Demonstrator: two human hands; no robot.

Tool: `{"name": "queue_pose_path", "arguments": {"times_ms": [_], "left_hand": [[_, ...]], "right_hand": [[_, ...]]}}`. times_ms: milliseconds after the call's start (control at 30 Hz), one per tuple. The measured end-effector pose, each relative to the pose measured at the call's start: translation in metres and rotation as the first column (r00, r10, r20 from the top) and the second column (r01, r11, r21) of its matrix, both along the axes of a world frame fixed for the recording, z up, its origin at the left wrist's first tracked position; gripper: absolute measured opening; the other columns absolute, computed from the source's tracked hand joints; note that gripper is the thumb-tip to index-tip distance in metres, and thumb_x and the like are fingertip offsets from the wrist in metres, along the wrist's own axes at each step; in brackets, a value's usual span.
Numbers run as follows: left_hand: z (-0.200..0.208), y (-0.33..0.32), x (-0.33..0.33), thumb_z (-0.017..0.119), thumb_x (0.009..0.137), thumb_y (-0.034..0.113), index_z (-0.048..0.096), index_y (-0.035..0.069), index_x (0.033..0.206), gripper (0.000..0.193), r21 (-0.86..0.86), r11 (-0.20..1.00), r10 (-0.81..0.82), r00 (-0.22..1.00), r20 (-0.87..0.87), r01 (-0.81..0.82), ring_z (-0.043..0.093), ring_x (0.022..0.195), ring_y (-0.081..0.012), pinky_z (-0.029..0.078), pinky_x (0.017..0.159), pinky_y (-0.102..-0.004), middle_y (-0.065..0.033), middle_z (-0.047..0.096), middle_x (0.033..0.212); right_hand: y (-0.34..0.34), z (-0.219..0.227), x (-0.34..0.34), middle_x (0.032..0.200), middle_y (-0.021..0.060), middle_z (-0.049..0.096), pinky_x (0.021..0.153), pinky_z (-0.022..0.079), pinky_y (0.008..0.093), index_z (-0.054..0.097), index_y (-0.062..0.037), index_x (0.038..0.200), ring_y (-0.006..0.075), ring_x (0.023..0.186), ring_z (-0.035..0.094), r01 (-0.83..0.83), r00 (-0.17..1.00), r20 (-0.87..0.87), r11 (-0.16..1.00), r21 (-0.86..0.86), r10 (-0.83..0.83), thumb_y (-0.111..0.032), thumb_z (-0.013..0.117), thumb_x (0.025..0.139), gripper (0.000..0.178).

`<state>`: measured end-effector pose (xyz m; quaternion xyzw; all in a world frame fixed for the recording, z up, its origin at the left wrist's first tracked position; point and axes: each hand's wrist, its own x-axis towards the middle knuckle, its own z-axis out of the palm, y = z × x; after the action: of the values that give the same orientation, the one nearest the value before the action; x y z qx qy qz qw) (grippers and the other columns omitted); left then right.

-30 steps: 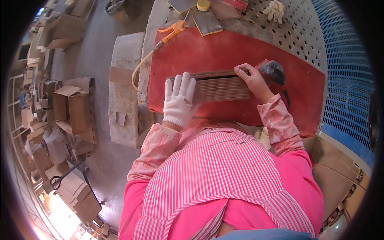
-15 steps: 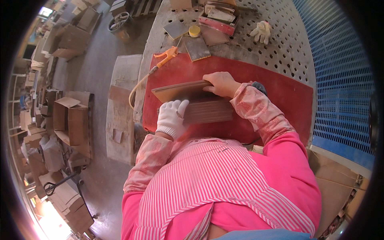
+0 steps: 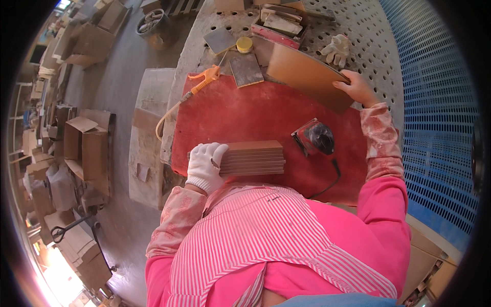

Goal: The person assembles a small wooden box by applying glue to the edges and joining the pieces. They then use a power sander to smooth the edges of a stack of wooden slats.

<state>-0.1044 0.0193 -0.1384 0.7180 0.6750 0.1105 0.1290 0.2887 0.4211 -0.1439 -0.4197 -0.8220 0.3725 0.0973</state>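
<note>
My right hand, bare, pinches the right edge of a thin brown board. The board is tilted and held out over the far right part of the red mat. In a white knit glove, my left hand grips the left end of a stack of similar brown boards, its fingers curled over the top; the thumb side lies against the stack's front. Between the stack and my right arm rests a red and black electric sander, its cord running toward my apron.
An orange air blow gun with a hose lies at the mat's far left. Beyond it are sanding blocks, a yellow round tin, a red box of blocks and a white glove. A blue perforated panel borders the right.
My right hand has lifted the top board off the stack and carried it far right, uncovering the sander. My left hand and the stack have shifted slightly left and nearer.
</note>
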Motion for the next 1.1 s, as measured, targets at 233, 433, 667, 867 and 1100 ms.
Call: {"name": "queue_pose_path", "arguments": {"times_ms": [233, 433, 667, 867, 1100], "left_hand": [[0.0, 0.015, 0.009, 0.086, 0.071, 0.026, 0.055, 0.014, 0.142, 0.078, -0.082, 0.994, -0.074, 0.997, -0.021, 0.072, 0.061, 0.122, -0.032, 0.044, 0.106, -0.0495, -0.0094, 0.063, 0.129], [0.009, 0.034, 0.009, 0.089, 0.069, 0.021, 0.054, 0.012, 0.144, 0.083, -0.26, 0.964, -0.056, 0.998, -0.029, 0.047, 0.066, 0.119, -0.0343, 0.049, 0.104, -0.0488, -0.0111, 0.068, 0.128], [0.011, 0.042, 0.002, 0.092, 0.067, 0.022, 0.056, 0.012, 0.144, 0.085, -0.206, 0.978, 0.007, 1.0, -0.017, -0.01, 0.065, 0.121, -0.0363, 0.049, 0.107, -0.048, -0.0127, 0.068, 0.13], [-0.001, 0.001, -0.045, 0.097, 0.06, 0.028, 0.054, 0.011, 0.148, 0.099, 0.108, 0.994, 0.01, 1.0, 0.007, -0.011, 0.059, 0.129, -0.0365, 0.048, 0.11, -0.0474, -0.0144, 0.063, 0.136], [-0.053, -0.049, -0.074, 0.094, 0.075, 0.011, 0.024, 0.006, 0.171, 0.118, -0.022, 0.95, 0.273, 0.797, 0.538, -0.311, 0.046, 0.151, -0.0357, 0.039, 0.125, -0.0421, -0.0211, 0.045, 0.163]], "right_hand": [[0.044, -0.095, 0.059, 0.108, 0.0078, 0.077, 0.088, 0.054, 0.0341, 0.074, 0.0051, 0.121, 0.0174, 0.097, 0.069, 0.125, 0.991, -0.013, 0.953, -0.276, -0.134, -0.036, 0.083, 0.094, 0.05], [0.053, -0.146, 0.061, 0.123, 0.0121, 0.075, 0.1, 0.052, 0.0344, 0.073, 0.0001, 0.131, 0.0201, 0.11, 0.069, 0.148, 0.988, 0.061, 0.982, -0.117, -0.142, -0.037, 0.08, 0.098, 0.051], [-0.024, -0.071, 0.032, 0.146, 0.0214, 0.063, 0.118, 0.043, 0.0413, 0.063, 0.0005, 0.146, 0.0319, 0.138, 0.058, 0.214, 0.977, -0.08, 0.917, 0.336, -0.199, -0.036, 0.066, 0.107, 0.053], [-0.211, -0.007, -0.044, 0.178, 0.013, 0.029, 0.134, 0.019, 0.0436, 0.023, -0.0017, 0.171, 0.0276, 0.165, 0.024, -0.17, 0.772, -0.632, 0.935, -0.312, -0.071, -0.062, 0.027, 0.115, 0.083], [-0.289, -0.083, -0.138, 0.178, 0.0118, 0.027, 0.134, 0.014, 0.0376, 0.024, -0.0007, 0.171, 0.0236, 0.165, 0.022, 0.068, 0.627, -0.577, 0.774, -0.63, -0.524, -0.047, 0.03, 0.12, 0.07]]}}
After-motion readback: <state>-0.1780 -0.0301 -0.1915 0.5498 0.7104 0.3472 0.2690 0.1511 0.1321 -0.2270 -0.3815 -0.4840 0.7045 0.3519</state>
